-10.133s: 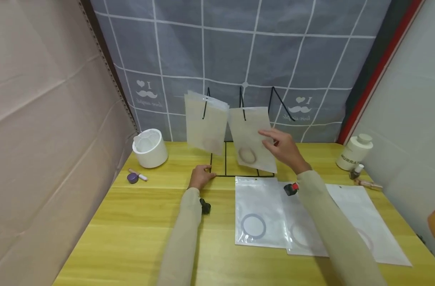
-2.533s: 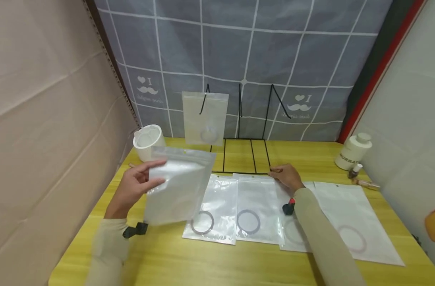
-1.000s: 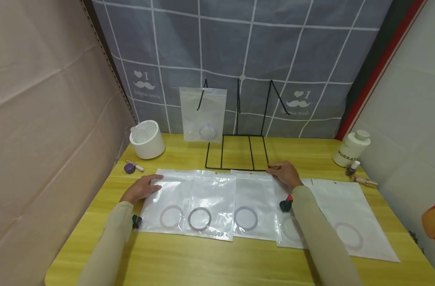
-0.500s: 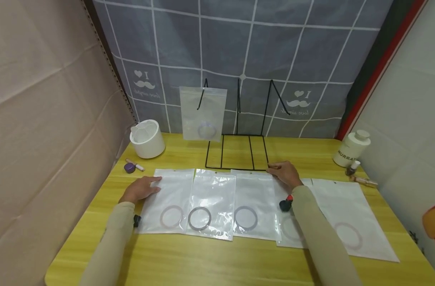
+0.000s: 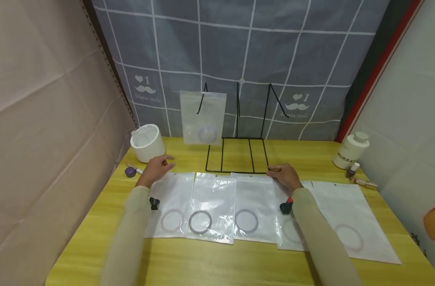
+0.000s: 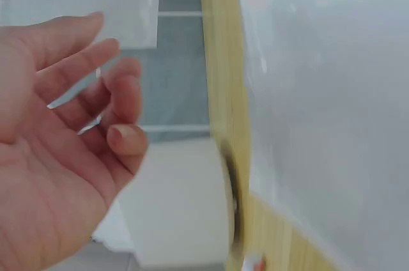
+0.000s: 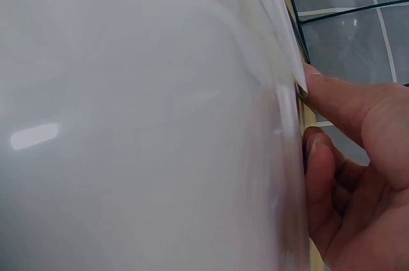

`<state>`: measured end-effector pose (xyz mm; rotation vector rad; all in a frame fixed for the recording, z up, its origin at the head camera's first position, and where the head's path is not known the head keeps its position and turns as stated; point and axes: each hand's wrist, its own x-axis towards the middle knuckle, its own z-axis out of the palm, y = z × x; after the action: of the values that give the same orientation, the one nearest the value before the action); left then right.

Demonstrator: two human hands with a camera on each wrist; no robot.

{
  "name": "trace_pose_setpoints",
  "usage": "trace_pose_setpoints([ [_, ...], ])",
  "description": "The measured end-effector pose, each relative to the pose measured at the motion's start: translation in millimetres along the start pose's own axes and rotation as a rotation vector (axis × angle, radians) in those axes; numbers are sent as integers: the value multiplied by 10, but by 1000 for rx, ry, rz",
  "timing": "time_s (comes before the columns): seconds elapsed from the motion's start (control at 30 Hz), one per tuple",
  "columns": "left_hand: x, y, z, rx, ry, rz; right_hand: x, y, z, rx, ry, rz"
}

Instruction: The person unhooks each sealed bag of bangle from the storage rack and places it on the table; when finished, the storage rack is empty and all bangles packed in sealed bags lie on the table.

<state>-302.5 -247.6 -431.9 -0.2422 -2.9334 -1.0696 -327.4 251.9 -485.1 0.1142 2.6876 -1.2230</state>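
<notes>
In the head view my left hand (image 5: 155,171) hovers over the top of the leftmost flat zip bag (image 5: 178,194), fingers loosely bent. The left wrist view shows nothing in its palm. My right hand (image 5: 285,175) pinches the front right corner of a black wire display rack (image 5: 222,157). A zip bag (image 5: 192,123) hangs from the rack's left hook; the middle and right hooks are bare. Several white-backed zip bags lie in a row along the table, most showing a ring-shaped item (image 5: 200,222) inside. My right forearm covers part of the bags on that side.
A white round pot (image 5: 149,145) stands at the back left, near a purple lid (image 5: 130,172) and a small tube. At the right are a white bottle (image 5: 351,151), a small dark bottle (image 5: 352,170) and a pinkish tube (image 5: 365,184). A grey grid cloth hangs behind the rack.
The middle hook's bag came off, and my left hand laid a bag at the row's left end. Now that hand has lifted off, moving up and right. My right hand stays at the rack corner.
</notes>
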Motion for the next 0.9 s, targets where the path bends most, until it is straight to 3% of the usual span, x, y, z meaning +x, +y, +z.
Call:
trace_pose_setpoints([
  [0.23, 480, 326, 197, -263, 236, 37, -3, 52, 1, 14, 7, 35],
  [0.33, 646, 460, 145, -378, 362, 89, 5, 52, 2, 17, 3, 23],
  [0.43, 779, 587, 41, -471, 425, 143, 10, 42, 8, 14, 2, 19],
  [0.67, 1016, 784, -136, -528, 410, 167, 10, 4, 15, 11, 16, 10],
  [0.9, 1036, 919, -148, -522, 339, 168, 1, 4, 17, 17, 21, 16],
])
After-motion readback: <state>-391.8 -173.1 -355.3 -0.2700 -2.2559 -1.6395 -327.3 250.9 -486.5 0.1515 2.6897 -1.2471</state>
